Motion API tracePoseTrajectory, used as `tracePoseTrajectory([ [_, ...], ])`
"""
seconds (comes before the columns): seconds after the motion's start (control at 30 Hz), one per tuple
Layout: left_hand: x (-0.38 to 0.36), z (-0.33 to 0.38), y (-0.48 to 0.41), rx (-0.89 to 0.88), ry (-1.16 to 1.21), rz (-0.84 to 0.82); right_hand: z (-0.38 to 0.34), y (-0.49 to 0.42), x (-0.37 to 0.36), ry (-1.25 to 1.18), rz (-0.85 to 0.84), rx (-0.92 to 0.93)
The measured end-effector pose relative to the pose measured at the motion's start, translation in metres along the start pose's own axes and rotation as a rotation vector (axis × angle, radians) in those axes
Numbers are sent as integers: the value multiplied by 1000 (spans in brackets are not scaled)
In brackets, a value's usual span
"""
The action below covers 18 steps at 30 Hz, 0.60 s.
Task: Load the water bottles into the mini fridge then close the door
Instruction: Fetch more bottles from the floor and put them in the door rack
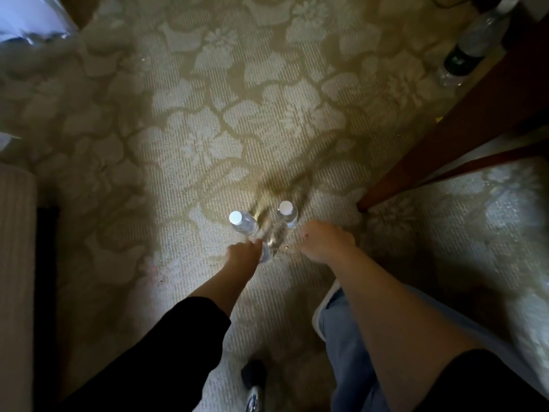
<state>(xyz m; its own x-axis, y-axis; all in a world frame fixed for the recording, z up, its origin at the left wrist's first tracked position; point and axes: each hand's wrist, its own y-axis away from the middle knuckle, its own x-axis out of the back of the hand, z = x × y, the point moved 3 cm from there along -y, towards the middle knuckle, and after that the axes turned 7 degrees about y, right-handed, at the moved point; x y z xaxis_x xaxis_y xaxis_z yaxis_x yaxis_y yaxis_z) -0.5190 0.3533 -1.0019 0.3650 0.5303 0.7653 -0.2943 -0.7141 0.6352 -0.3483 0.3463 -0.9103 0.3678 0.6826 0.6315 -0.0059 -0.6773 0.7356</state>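
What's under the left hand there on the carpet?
A clear water bottle shows under the left hand, between two capped bottles standing on the carpet. Its cap and top are covered by the hand, so the grip cannot be seen.

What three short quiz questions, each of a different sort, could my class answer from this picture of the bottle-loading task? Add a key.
1. True or false: the mini fridge is in view.
2. How many white-capped bottles stand free on the carpet ahead of the hands?
3. Multiple choice: the left hand is A) on a bottle, B) flat on the carpet, C) on the chair leg.

Key
1. False.
2. Two: left bottle, right bottle.
3. A; it closes on the near bottle, while the right hand is beside it, its grip unclear.
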Motion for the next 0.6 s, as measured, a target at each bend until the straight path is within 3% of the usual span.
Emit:
tracePoseTrajectory([
  [0.1,1,-1,-3,-1,33,0,0,3,1,47,27,10],
  [0.23,13,0,10,-94,-128,79,4,11,1,60,22,11],
  [0.33,25,0,33,-173,-50,140,7,25,6,-20,8,19],
  [0.6,91,-8,120,-522,-70,497,1,88,7,-191,22,117],
])
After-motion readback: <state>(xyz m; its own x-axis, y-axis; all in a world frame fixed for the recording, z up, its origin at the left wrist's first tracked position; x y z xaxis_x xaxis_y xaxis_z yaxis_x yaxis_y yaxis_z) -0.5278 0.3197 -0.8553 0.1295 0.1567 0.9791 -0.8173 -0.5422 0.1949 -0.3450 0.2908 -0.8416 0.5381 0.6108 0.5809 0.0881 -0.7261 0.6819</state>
